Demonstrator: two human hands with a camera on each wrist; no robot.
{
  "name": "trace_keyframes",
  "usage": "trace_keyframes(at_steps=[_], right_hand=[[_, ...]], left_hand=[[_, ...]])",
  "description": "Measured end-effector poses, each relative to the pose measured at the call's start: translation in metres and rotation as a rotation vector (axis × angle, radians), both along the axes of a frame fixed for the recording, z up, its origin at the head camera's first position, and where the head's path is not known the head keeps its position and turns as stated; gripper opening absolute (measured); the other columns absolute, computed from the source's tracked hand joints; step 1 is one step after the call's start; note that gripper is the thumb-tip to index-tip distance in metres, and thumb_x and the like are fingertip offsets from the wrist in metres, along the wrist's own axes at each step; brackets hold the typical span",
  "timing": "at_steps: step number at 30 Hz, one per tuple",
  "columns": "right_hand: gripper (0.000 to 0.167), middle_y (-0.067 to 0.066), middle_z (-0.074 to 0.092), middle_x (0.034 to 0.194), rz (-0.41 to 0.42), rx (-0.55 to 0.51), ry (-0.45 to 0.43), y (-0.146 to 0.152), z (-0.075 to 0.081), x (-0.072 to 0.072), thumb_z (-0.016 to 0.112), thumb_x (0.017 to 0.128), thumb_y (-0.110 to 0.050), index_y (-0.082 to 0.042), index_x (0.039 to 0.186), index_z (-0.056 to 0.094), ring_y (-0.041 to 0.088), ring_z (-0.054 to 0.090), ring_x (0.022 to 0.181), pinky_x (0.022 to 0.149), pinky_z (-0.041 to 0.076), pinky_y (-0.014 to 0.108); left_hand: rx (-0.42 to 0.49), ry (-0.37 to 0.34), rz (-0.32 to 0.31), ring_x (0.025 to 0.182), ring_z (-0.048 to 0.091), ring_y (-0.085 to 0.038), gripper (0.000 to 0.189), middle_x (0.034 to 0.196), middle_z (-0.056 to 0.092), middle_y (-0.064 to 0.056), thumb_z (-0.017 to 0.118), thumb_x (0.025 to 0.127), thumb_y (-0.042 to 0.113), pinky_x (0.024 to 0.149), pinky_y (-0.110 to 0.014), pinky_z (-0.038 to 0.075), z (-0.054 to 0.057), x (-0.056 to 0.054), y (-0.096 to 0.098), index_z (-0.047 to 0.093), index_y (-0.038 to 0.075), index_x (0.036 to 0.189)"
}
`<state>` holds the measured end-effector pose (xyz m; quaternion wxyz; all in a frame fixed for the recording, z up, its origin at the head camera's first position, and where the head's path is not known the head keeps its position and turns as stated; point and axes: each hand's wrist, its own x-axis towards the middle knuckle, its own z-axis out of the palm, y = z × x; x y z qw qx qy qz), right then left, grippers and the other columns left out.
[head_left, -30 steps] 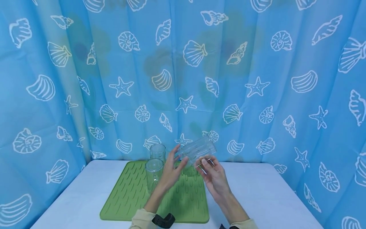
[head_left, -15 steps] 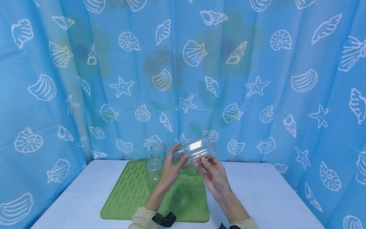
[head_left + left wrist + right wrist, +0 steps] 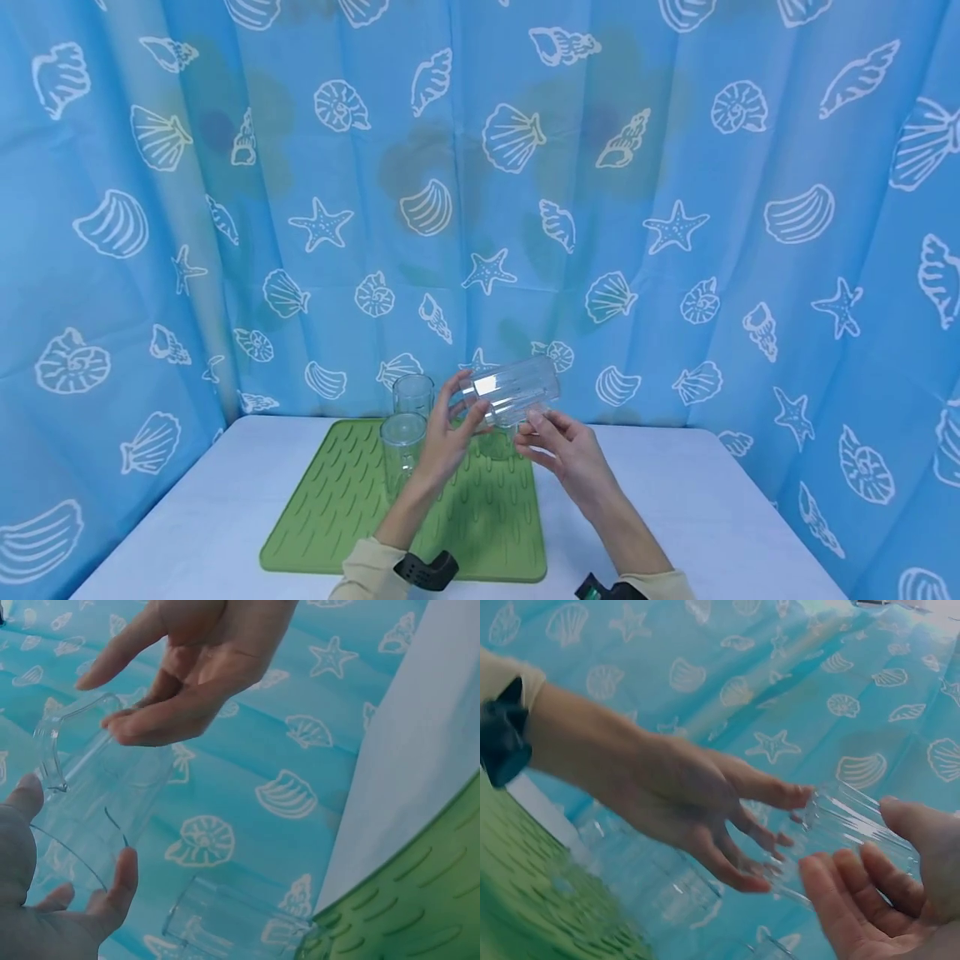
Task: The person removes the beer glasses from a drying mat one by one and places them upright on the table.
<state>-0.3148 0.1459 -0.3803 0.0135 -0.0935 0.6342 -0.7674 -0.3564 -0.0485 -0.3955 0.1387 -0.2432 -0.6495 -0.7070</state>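
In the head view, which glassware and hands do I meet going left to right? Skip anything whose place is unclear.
Front upright clear cylindrical glass, person's bare left hand, tilted clear cylindrical glass mug, person's bare right hand.

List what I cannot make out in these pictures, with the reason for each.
Head view: rightmost glass on the green mat, upper part lost behind the held mug and left hand.
Head view: nearest glass, right side partly covered by the left hand.
Left wrist view: left hand, cut off by the left edge.
Right wrist view: right hand, cut off by the right edge.
Right wrist view: glasses by the mat, blurred.
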Motion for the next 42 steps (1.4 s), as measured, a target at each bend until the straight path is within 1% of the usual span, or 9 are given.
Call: trace_keyframes(at_steps=[6,13,17,20,25,28,30,35,42], right_hand=[[0.049,0.013,0.067,0.105,-0.069,0.178,0.032,0.010,0.000,-0.002,0.068,0.090,-0.044,-0.001,0.113,0.064,0.030,0.069,0.104,0.088,0.062,0.036],[0.047,0.015,0.066,0.105,-0.156,0.273,0.127,0.027,0.006,-0.003,0.069,0.090,-0.043,-0.003,0.114,0.064,0.020,0.070,0.093,0.083,0.064,0.033],[0.048,0.016,0.065,0.104,-0.184,0.318,0.189,0.038,0.008,-0.003,0.067,0.092,-0.043,0.000,0.114,0.063,0.017,0.070,0.091,0.081,0.064,0.031],[0.043,0.015,0.066,0.102,-0.214,0.360,0.271,0.043,0.009,-0.002,0.065,0.094,-0.040,-0.002,0.113,0.064,0.015,0.070,0.090,0.080,0.063,0.027],[0.029,0.015,0.068,0.102,-0.266,0.392,0.492,0.044,0.013,0.001,0.065,0.095,-0.029,-0.005,0.111,0.067,0.014,0.069,0.090,0.080,0.063,0.025],[0.027,0.014,0.068,0.106,-0.238,0.424,0.586,0.042,0.016,0.002,0.066,0.095,-0.023,-0.004,0.115,0.067,0.011,0.068,0.093,0.080,0.063,0.024],[0.028,0.012,0.069,0.109,-0.205,0.461,0.609,0.040,0.016,0.002,0.066,0.095,-0.022,-0.005,0.117,0.067,0.007,0.067,0.095,0.080,0.062,0.023],[0.032,0.010,0.069,0.111,-0.119,0.532,0.594,0.036,0.014,0.003,0.067,0.094,-0.026,-0.009,0.121,0.066,0.006,0.065,0.100,0.082,0.061,0.022],[0.032,0.008,0.071,0.111,-0.039,0.584,0.604,0.032,0.014,0.003,0.068,0.093,-0.026,-0.011,0.121,0.067,0.010,0.068,0.099,0.085,0.061,0.025]], left_hand=[[-0.024,-0.010,0.034,0.125,0.053,-0.036,0.055,0.148,0.037,-0.011,0.062,0.098,0.025,0.082,-0.042,0.063,0.002,0.002,-0.002,0.038,0.033,0.147],[-0.054,-0.003,0.084,0.116,0.059,-0.030,0.053,0.144,0.041,-0.009,0.063,0.097,0.031,0.077,-0.039,0.064,0.006,0.002,-0.003,0.041,0.037,0.145],[-0.074,-0.007,0.110,0.114,0.060,-0.028,0.052,0.145,0.042,-0.014,0.062,0.097,0.033,0.074,-0.033,0.064,0.007,0.002,-0.004,0.042,0.036,0.145],[-0.091,-0.012,0.126,0.115,0.060,-0.028,0.052,0.145,0.042,-0.016,0.062,0.097,0.036,0.074,-0.035,0.064,0.007,0.003,-0.004,0.042,0.036,0.145],[-0.131,-0.019,0.165,0.118,0.059,-0.030,0.051,0.143,0.045,-0.011,0.060,0.097,0.041,0.072,-0.037,0.064,0.010,0.005,-0.005,0.043,0.040,0.145],[-0.155,-0.015,0.186,0.118,0.059,-0.030,0.049,0.143,0.046,-0.010,0.059,0.097,0.043,0.069,-0.034,0.062,0.011,0.006,-0.006,0.044,0.042,0.144],[-0.177,-0.019,0.195,0.117,0.060,-0.028,0.047,0.144,0.048,-0.008,0.058,0.097,0.045,0.068,-0.032,0.061,0.012,0.006,-0.007,0.046,0.045,0.142],[-0.230,-0.035,0.196,0.112,0.060,-0.026,0.044,0.144,0.049,-0.007,0.058,0.096,0.048,0.067,-0.030,0.058,0.010,0.007,-0.008,0.048,0.049,0.138],[-0.281,-0.008,0.202,0.110,0.059,-0.022,0.043,0.142,0.051,-0.010,0.060,0.095,0.046,0.079,-0.031,0.053,0.011,0.007,-0.007,0.050,0.049,0.137]])
